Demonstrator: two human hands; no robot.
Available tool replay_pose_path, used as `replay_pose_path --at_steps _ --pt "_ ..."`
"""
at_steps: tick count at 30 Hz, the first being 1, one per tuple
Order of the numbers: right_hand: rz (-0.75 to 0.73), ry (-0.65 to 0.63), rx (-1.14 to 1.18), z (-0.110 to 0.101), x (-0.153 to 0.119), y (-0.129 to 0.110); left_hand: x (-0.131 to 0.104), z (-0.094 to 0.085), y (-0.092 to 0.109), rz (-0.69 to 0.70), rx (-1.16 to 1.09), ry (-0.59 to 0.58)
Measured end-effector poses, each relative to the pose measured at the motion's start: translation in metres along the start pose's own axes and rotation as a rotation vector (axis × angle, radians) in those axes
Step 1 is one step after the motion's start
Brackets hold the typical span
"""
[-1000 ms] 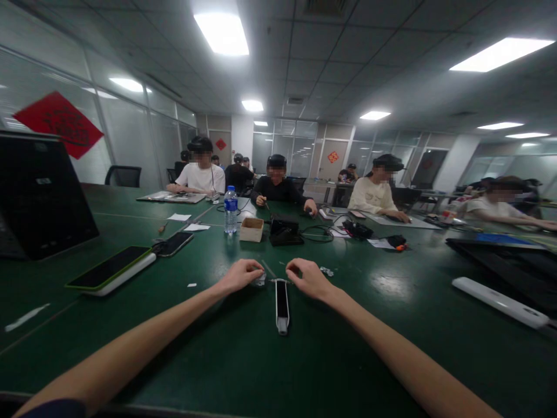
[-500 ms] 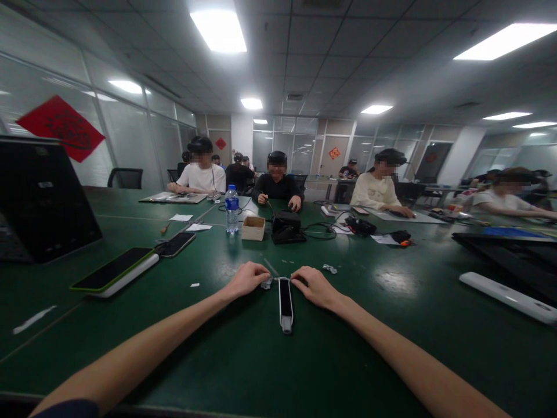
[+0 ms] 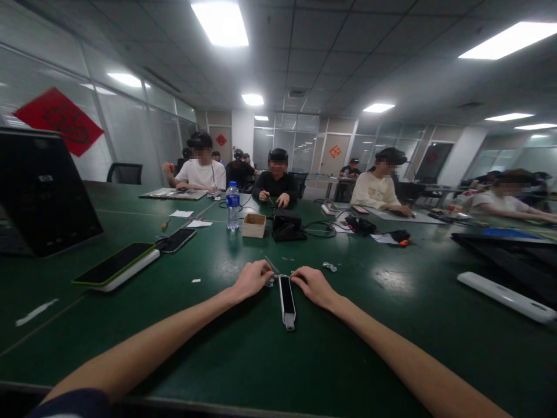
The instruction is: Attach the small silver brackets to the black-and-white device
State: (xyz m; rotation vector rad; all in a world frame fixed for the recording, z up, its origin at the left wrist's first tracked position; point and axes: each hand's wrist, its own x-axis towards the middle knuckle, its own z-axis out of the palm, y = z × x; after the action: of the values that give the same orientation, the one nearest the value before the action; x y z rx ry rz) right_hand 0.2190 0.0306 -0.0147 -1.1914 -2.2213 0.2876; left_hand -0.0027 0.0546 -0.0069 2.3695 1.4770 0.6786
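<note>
A slim white device with a black face [image 3: 287,299] lies on the green table [image 3: 217,360], its grey end toward me. At its far left corner is my left hand [image 3: 255,278], fingers pinched together on something I cannot make out. A small crumpled grey piece [image 3: 270,281] shows beside those fingertips. My right hand [image 3: 314,284] is closed at the far right corner of the device, thumb and fingers together; what they hold is too small to name. A thin clear strip [image 3: 271,265] extends beyond the device between the hands.
Phones [image 3: 115,264] and a black laptop [image 3: 47,191] are on the left. Ahead stand a water bottle [image 3: 232,209], a small box [image 3: 254,226] and a black device [image 3: 287,223]. A white bar [image 3: 505,296] lies right. Several people sit across the table.
My left hand has shifted slightly right, closer to the device. The device's near end has swung a little to the right. My right hand has hardly moved.
</note>
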Motion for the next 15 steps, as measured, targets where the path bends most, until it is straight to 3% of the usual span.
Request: replay_pose_path --at_steps 7,11,15 --pt "-0.024 -0.013 -0.018 0.0 -0.002 -0.002 -0.006 -0.003 0.005 0.096 0.298 -0.049" --pt "-0.1 -0.052 -0.074 -0.007 -0.001 -0.005 -0.009 -0.003 0.006 0.089 0.281 -0.055" --pt "-0.125 -0.02 -0.252 -0.029 0.001 0.005 -0.012 -0.005 0.005 0.134 0.23 -0.032"
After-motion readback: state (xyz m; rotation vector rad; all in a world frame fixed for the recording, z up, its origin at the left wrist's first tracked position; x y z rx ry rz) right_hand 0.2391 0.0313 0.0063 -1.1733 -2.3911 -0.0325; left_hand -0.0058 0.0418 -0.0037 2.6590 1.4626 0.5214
